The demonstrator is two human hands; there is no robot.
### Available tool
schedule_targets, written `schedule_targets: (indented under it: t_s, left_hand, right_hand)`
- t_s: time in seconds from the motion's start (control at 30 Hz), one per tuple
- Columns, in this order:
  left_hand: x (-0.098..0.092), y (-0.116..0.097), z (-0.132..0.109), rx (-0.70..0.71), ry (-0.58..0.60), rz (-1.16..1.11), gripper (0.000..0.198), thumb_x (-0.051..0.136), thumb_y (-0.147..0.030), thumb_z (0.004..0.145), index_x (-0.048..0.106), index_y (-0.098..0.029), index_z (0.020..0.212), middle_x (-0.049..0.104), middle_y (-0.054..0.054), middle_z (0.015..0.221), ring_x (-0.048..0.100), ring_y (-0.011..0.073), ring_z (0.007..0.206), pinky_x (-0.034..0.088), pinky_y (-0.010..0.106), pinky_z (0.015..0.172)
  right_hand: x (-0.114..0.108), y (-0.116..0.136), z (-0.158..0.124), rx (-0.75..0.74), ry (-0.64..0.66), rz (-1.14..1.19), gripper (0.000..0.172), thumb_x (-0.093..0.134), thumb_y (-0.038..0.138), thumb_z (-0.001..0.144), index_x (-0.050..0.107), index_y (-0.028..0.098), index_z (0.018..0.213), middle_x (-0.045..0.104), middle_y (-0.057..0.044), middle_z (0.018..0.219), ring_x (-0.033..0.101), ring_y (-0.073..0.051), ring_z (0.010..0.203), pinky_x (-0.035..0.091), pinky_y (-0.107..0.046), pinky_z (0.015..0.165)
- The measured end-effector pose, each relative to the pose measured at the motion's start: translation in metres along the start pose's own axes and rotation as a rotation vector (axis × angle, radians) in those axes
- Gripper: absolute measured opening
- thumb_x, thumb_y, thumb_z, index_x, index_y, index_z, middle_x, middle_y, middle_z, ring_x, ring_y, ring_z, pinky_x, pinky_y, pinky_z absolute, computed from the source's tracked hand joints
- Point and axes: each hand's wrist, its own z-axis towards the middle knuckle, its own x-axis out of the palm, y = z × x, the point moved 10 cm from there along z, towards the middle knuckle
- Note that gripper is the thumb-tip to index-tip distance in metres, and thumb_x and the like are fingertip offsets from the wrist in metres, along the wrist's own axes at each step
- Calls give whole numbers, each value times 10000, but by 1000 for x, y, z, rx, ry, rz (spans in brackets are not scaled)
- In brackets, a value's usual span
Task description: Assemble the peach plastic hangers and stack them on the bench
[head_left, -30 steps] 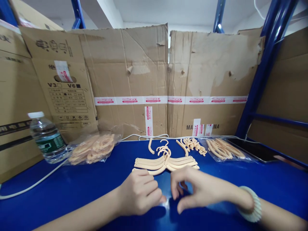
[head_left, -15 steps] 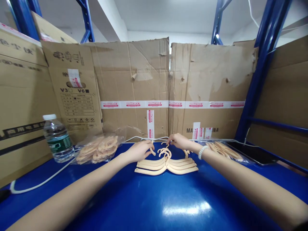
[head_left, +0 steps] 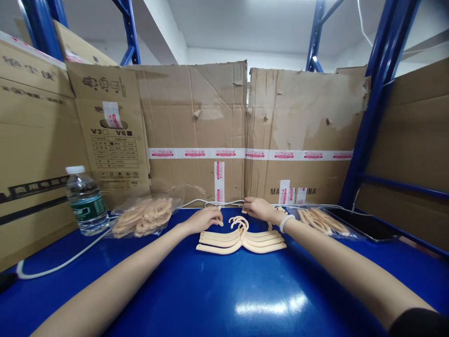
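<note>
A stack of small cream plastic hangers [head_left: 242, 238] lies flat on the blue table [head_left: 224, 290], hooks pointing away from me. My left hand [head_left: 205, 218] reaches to the far side of the stack, fingers curled on a loose cream hook piece. My right hand [head_left: 257, 208] is stretched out behind the hooks, fingers closed on something I cannot make out. A pale bead bracelet [head_left: 285, 223] circles my right wrist.
A water bottle [head_left: 86, 200] stands at the left. A clear bag of cream parts [head_left: 143, 215] lies beside it, a white cable [head_left: 63, 263] running past. More cream pieces in a bag [head_left: 321, 219] and a dark tablet [head_left: 368, 224] lie right. Cardboard boxes [head_left: 196, 135] wall the back.
Both hands went from near the table's front edge out to the far side of the hanger stack. In the last half second they shifted only slightly; the view tilted up a little.
</note>
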Motion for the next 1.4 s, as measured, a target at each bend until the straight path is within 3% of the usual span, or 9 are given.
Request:
schedule_targets:
  t_s: [0.17, 0.33, 0.47, 0.7, 0.87, 1.03, 1.1, 1.27, 1.4]
  left_hand:
    - [-28, -15, -17, -31, -209, -58, 182, 440, -157, 948, 619, -181, 925, 649, 31, 910, 612, 175, 858, 484, 333, 802]
    - [-46, -61, -37, 25, -342, -174, 177, 451, -174, 941, 627, -181, 955, 670, 57, 966, 623, 185, 918, 482, 333, 849]
    - [-40, -93, -46, 26, -395, -387, 190, 496, -217, 938, 680, -178, 915, 693, 81, 1030, 642, 197, 1002, 508, 322, 878]
    - [3, -92, -58, -206, -458, -1008, 158, 685, -231, 797, 567, -187, 893, 664, 26, 882, 695, 180, 850, 581, 298, 761]
    - [17, -82, -69, -314, -550, -1152, 613, 751, -183, 696, 388, -265, 1184, 624, 48, 1091, 692, 221, 963, 585, 338, 785]
    - [31, -83, -68, -330, -463, -1131, 277, 750, -208, 712, 528, -198, 878, 650, 35, 936, 665, 224, 972, 562, 351, 835]
    - [35, -82, -69, -343, -458, -1133, 255, 757, -204, 700, 518, -194, 789, 622, 0, 827, 668, 199, 890, 563, 339, 808]
    - [38, -83, -69, -329, -435, -1156, 246, 743, -219, 706, 500, -193, 735, 556, -35, 737, 632, 160, 784, 538, 309, 757]
    - [35, -84, -69, -328, -442, -1145, 257, 730, -252, 725, 480, -193, 719, 530, -42, 717, 621, 159, 779, 510, 298, 748]
  right_hand:
    - [-47, -7, -29, 147, -322, 214, 224, 509, 321, 954, 633, 140, 909, 633, -36, 772, 583, -147, 692, 485, -292, 662]
    - [-67, 18, -72, 262, -517, 538, 340, 458, 432, 944, 630, 140, 929, 582, -7, 591, 553, -140, 529, 436, -253, 506]
    - [-58, 48, -99, 318, -530, 806, 385, 494, 480, 908, 638, 133, 988, 652, -38, 634, 605, -155, 537, 486, -261, 496]
    - [-13, 74, -116, 434, -448, 1512, 350, 723, 448, 750, 739, 162, 950, 722, -85, 851, 658, -193, 712, 518, -282, 562]
    - [13, 76, -117, 538, -366, 1587, 372, 834, 397, 663, 678, 149, 892, 718, -48, 790, 607, -119, 596, 476, -229, 533]
    - [24, 77, -116, 552, -329, 1688, 503, 889, 342, 605, 546, 205, 946, 729, -9, 782, 641, -120, 618, 512, -233, 595]
    - [26, 80, -115, 541, -289, 1691, 523, 884, 342, 620, 574, 196, 1015, 738, -23, 818, 666, -131, 688, 531, -242, 649]
    - [30, 87, -114, 535, -198, 1686, 337, 885, 345, 618, 650, 153, 766, 744, -50, 859, 683, -139, 774, 541, -222, 705]
    - [33, 88, -115, 556, -187, 1723, 308, 885, 345, 616, 694, 157, 768, 738, -38, 844, 679, -140, 781, 558, -222, 692]
